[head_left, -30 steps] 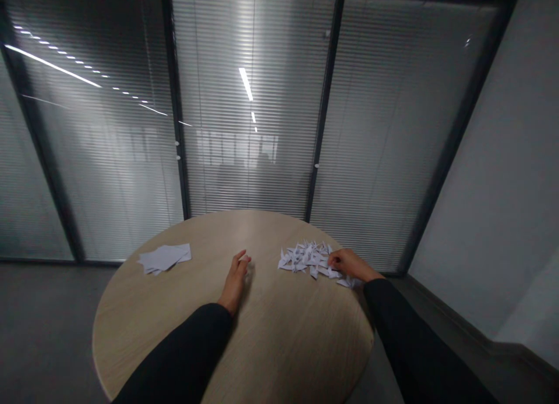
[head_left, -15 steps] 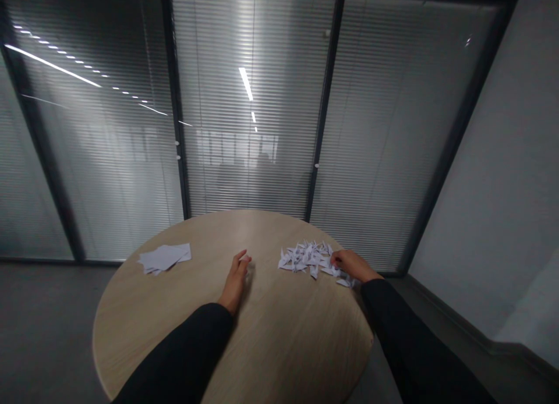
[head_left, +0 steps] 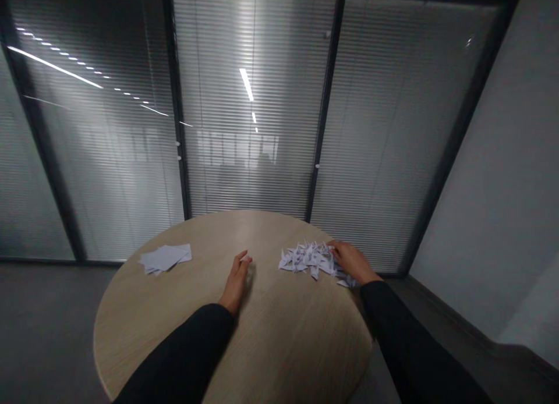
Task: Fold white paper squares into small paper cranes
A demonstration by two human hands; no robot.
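A heap of small folded white paper cranes [head_left: 308, 257] lies toward the right rim of the round wooden table [head_left: 279, 334]. At the heap's right side is my right hand [head_left: 351, 261], its fingers stretched out over the outer cranes and touching them. Some cranes are partly hidden beneath and behind that hand. My left hand [head_left: 236, 282] hovers at or rests on the middle of the table, left of the heap. Its fingers are loosely bent and apart, and I make out nothing held in them.
Flat white paper sheets [head_left: 165, 258] lie in a loose stack on the table's left part. Behind the table stand glass partitions with blinds [head_left: 248, 177] in dark frames. A plain wall [head_left: 493, 206] rises on the right.
My right hand has shifted slightly up along the heap's right edge, and its fingers have straightened from a more bent pose. The left hand has stayed in place.
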